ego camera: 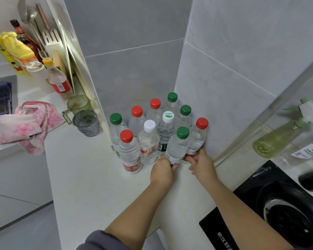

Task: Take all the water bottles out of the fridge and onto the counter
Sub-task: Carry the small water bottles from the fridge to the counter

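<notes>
- A grey sleeve [98,240] sits at 6 o'clock. Two bare forearms reach from there over the white counter [90,186].
- A black hob [222,230] lies at 4 o'clock, with its burner [293,217] just beside the right forearm.
- The left hand [162,171] has its fingers curled round the foot of a green-cap bottle [177,148]. The hand hides the bottle's base.
- The right hand [201,164] pinches the red label at the foot of a red-cap bottle [197,138] between thumb and fingertips. This bottle stands just beside the wall [224,105].
- These two bottles touch each other at the 4 o'clock edge of the bottles [148,141]. There are ten in all (four green caps, four red, two white), packed upright on the counter in the tiled corner at 12 o'clock.
- At 9 o'clock of the cluster stands a grey cup [86,123], with a green cup [79,105] touching behind it.
- Farther out at 9 o'clock, a pink towel [25,123] hangs over the counter's edge.
- At 3 o'clock, beyond the hob, is a spray bottle [278,139] of pale green liquid.
</notes>
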{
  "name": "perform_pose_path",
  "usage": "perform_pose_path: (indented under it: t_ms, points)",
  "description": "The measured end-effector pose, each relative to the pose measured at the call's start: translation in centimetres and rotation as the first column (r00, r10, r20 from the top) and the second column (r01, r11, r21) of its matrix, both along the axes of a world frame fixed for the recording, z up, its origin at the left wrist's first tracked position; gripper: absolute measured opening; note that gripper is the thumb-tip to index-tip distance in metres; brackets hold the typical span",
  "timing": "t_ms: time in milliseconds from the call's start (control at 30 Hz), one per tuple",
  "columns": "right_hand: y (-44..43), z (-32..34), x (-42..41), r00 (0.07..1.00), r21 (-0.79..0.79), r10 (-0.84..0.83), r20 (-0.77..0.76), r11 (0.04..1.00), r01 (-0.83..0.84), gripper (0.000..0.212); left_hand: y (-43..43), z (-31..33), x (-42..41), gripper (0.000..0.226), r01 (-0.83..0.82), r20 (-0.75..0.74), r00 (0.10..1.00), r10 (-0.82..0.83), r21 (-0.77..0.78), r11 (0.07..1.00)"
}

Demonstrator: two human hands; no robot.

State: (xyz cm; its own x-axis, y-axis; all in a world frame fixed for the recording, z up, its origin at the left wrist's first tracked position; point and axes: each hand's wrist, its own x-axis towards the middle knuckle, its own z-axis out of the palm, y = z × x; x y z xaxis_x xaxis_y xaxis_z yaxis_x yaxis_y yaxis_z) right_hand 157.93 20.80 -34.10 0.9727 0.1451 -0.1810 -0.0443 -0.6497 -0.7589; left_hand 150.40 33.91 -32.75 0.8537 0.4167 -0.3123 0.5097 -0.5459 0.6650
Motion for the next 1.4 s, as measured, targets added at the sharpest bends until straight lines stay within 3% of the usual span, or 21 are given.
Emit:
perform_pose_path:
  t_ms: [300,533,1067,1267,1400]
  points:
    - [0.4,-0.9,-0.2,0.998,0.030,-0.007,0.063,1.000,0.005,0.030,-0.2,-0.1,-0.4,0.044,-0.010,0.004,1.000,0.010,-0.011,1.000]
    - [-0.1,-1.7,-1.4,0.999,0.058,0.034,0.043,0.998,-0.037,0.060,-0.1,-1.1,-0.5,0.042,-0.013,-0.036,0.999,0.013,0.004,1.000]
    - [-0.2,-1.6,-1.2,0.997,0.100,0.060,0.052,0.993,-0.065,0.063,0.0,-1.7,-0.1,0.041,-0.004,-0.021,1.000,0.004,0.012,1.000]
    - [0.6,-1.5,-2.5,0.999,0.189,0.052,0.009,0.981,-0.052,0.093,1.2,-1.5,-1.0,0.049,0.025,-0.106,0.994,-0.024,0.007,1.000]
    - [1.2,-1.4,-3.0,0.999,0.227,0.044,-0.004,0.973,-0.042,0.112,3.4,-2.1,-4.3,0.036,0.042,-0.142,0.989,-0.031,0.075,0.996]
